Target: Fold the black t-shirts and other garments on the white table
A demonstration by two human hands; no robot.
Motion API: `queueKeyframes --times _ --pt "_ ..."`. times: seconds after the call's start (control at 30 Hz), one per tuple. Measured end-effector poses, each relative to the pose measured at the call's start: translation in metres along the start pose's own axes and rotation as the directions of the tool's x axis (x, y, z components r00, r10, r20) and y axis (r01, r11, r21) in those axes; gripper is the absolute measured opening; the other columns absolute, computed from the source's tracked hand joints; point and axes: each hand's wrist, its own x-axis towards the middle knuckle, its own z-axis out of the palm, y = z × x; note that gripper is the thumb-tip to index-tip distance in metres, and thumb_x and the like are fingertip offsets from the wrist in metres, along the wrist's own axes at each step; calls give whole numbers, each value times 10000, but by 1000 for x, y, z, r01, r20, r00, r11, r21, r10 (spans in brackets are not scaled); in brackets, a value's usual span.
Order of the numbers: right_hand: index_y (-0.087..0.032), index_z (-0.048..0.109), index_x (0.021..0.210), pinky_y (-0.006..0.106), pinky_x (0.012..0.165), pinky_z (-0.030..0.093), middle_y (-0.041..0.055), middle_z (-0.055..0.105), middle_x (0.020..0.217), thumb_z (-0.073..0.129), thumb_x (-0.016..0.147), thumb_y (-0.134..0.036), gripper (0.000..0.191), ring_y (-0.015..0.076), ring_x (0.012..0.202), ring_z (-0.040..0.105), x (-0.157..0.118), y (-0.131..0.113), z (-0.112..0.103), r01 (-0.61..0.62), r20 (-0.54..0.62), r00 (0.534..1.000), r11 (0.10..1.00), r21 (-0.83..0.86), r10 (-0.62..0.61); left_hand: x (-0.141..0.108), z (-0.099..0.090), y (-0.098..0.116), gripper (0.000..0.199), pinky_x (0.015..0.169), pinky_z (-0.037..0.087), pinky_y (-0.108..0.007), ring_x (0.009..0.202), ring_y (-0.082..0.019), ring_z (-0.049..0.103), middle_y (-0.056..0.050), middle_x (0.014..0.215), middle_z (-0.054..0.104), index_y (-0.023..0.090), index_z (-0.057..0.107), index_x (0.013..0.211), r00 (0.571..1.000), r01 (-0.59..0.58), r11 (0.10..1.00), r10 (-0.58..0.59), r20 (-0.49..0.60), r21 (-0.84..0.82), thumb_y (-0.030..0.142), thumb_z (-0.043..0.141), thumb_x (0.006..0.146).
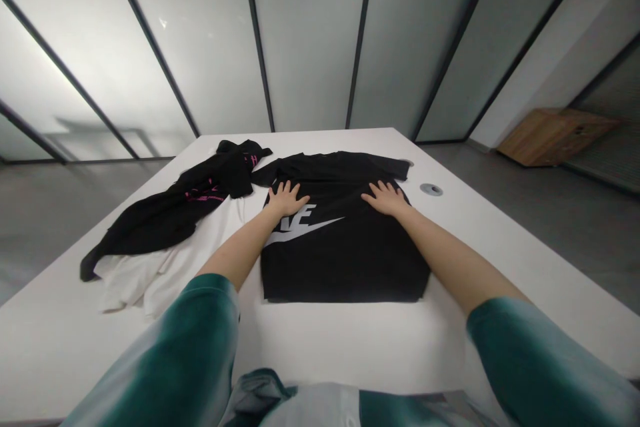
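A black T-shirt point(350, 260) with a white printed logo lies spread out on the white table, its hem toward me and its sleeves at the far end. My left hand point(286, 200) rests flat on the shirt's left side, fingers spread, covering part of the printed letters. On the right side, my right hand point(386, 199) also presses flat with its fingers apart. Neither hand grips the fabric. The shirt's body looks mostly smooth, with a crease across the chest just beyond my fingers.
Left of the shirt lies a rumpled black garment with pink print point(165, 213), partly over a white garment point(200, 247). A round grey grommet point(431, 189) sits in the white table point(500, 247) at right. A wooden cabinet point(550, 133) stands on the floor beyond, near frosted glass panels point(310, 40).
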Motion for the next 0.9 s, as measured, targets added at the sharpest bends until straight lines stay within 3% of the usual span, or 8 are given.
queueKeyframes --times 0.13,0.27,0.43,0.67,0.77,0.9 --pt "-168 233 1621 663 1180 136 171 144 1684 176 965 -684 836 432 1523 147 -15 -13 6 -72 2 997 997 6 72 2 -2 -7 846 1222 119 -586 1548 -367 127 -137 1687 164 185 268 1606 999 -23 999 24 -27 24 702 184 941" --pt "-189 234 1622 652 1186 131 157 152 1686 175 958 -703 842 423 1527 135 -25 -21 12 1 10 1000 1000 -5 -1 -15 0 -3 839 1231 157 -520 1546 -356 150 -152 1681 181 150 268 1603 998 -47 996 49 -26 69 678 185 956" --pt "-218 244 1619 610 1203 143 118 161 1690 195 945 -723 844 395 1535 130 -13 -11 10 73 7 997 997 -15 -73 -34 1 2 852 1222 165 -547 1545 -375 134 -171 1682 152 150 237 1610 1000 -13 998 12 9 64 690 192 951" --pt "-216 301 1599 575 1195 203 132 229 1671 223 950 -709 819 371 1521 211 14 -2 6 119 -52 992 993 -13 -119 -9 -1 -10 852 1215 159 -566 1544 -385 132 -169 1683 154 162 258 1604 1000 2 1000 -3 5 20 697 214 943" --pt "-202 358 1568 553 1177 251 150 308 1639 249 965 -665 768 360 1495 281 18 -4 5 133 -115 984 991 -15 -134 1 -3 -12 814 1204 207 -534 1529 -371 202 -164 1661 247 173 337 1570 998 -13 1000 14 -64 10 686 260 943" --pt "-132 578 1367 495 1078 389 207 545 1430 359 968 -537 609 366 1324 486 10 -11 -4 138 -323 934 988 -68 -152 -4 -11 -6 679 1129 338 -452 1382 -352 438 -187 1461 523 150 524 1408 963 -15 998 29 -269 53 621 386 939"
